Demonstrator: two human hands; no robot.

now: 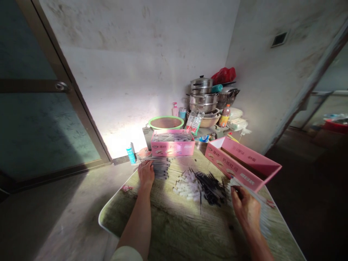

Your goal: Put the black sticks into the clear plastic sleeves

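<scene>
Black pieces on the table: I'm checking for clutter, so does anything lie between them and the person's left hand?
Yes, two low piles: the grey rods, close beside the left hand, then the white pieces, which border the black pieces on that side. Reaching over both looks possible.

I see dim, uneven light: glare washes out the lower far wall (pixel 122 132), a soft pool brightens the table (pixel 174 219), and the floor (pixel 299 170) at right sinks into shadow. My lens stretches the left door (pixel 46 125); detail around the right hand (pixel 246 206) looks soft.
</scene>
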